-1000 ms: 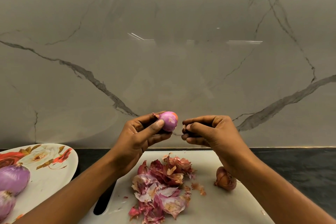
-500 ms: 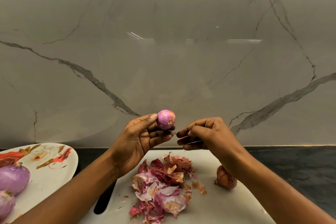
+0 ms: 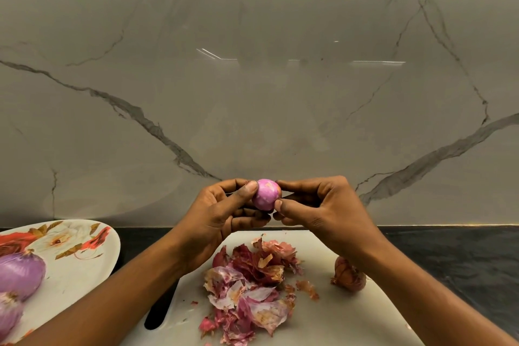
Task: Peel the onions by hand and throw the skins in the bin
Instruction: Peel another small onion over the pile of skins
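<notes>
The right hand (image 3: 323, 211) has closed the gap and now touches the small onion (image 3: 266, 194), which only the left hand (image 3: 222, 216) held half a second ago. Straight below the grip a pile of skins (image 3: 250, 284) lies on the white cutting board (image 3: 323, 317). Below and right of the grip an unpeeled onion (image 3: 348, 275) sits on the same board, partly hidden by the right wrist. Well down to the left of the grip, a flowered plate (image 3: 75, 275) carries two peeled onions (image 3: 19, 275). Behind the grip rises the marble wall (image 3: 252, 93). The small onion is held in the air between both hands: the left thumb presses its upper left with the fingers curled beneath, and the right thumb and forefinger pinch its right side.
</notes>
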A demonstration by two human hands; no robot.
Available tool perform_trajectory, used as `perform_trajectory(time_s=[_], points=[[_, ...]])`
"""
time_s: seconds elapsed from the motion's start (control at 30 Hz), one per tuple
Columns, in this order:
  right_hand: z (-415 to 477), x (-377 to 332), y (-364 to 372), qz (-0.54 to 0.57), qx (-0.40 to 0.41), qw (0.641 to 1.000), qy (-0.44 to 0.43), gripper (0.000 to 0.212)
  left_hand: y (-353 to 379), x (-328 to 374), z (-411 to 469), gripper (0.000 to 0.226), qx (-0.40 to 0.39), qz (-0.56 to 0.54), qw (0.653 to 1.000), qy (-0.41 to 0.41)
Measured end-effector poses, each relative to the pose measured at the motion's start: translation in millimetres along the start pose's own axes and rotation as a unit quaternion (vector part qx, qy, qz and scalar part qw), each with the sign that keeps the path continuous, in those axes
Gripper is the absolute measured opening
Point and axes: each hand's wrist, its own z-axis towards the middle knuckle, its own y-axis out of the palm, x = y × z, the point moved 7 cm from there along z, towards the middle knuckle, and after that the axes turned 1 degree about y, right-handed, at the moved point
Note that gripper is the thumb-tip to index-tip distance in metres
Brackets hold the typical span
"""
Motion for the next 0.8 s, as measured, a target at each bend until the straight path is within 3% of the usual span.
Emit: perform_trajectory(time_s=[0.47, 0.8], points=[[-1.0, -1.7, 1.1, -0.012, 0.007, 1.000, -0.009, 0.035, -0.4, 0.5, -0.5, 0.046, 0.000, 0.003, 1.000, 0.001], [1.8, 5.9, -6.6, 0.045, 0.039, 0.998, 0.032, 0.022, 2.0, 0.0, -1.6, 0.045, -0.007, -0.003, 1.000, -0.005]])
